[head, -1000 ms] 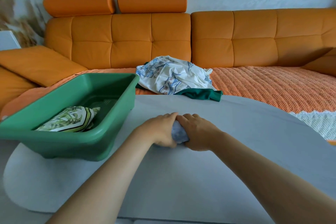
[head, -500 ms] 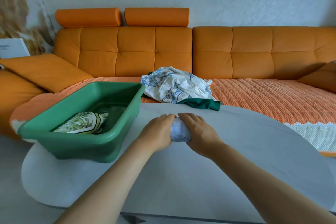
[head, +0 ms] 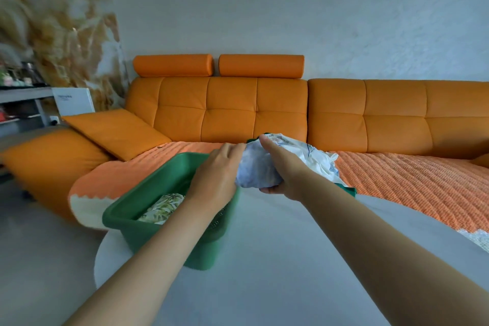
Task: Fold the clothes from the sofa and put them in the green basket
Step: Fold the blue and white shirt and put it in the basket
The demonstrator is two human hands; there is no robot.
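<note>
The folded bundle (head: 255, 172) is gripped with fingers curled round it by the left hand (head: 217, 177) and right hand (head: 280, 167), beside the green basket (head: 148, 185); it is best kept compressed and lowered flat

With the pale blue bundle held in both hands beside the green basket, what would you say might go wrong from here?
The pale blue bundle is only held between the left hand and right hand; releasing one could let it unroll. The green basket seems to sit at the table edge, so a nudge from the left forearm might shift it. Dropped carelessly, the bundle may rumple the leaf-print garment already inside.
</note>
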